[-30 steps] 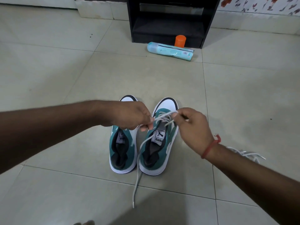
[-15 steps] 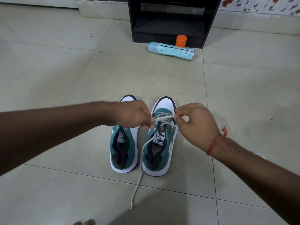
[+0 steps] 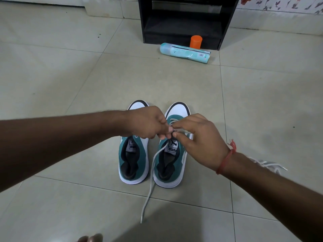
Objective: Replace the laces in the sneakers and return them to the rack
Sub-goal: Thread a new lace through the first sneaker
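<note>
Two teal and white sneakers stand side by side on the tiled floor, toes pointing away. The left sneaker [image 3: 133, 159] has no lace. A grey lace [image 3: 151, 182] runs through the right sneaker [image 3: 172, 165], and its loose end trails toward me on the floor. My left hand [image 3: 146, 122] and my right hand [image 3: 199, 140] meet over the right sneaker's eyelets, and both pinch the lace there. The fingers hide the eyelets under them. A black rack [image 3: 185, 21] stands at the far wall.
A light blue tube [image 3: 185, 52] lies on the floor in front of the rack, with an orange cap [image 3: 196, 41] behind it. A bundle of white laces [image 3: 267, 165] lies on the floor to the right, partly behind my right forearm. A toe [image 3: 90, 239] shows at the bottom edge.
My right hand has moved left and toward me until it meets my left hand over the lace. The left hand has barely shifted. The lace's loose end lies much as before.
</note>
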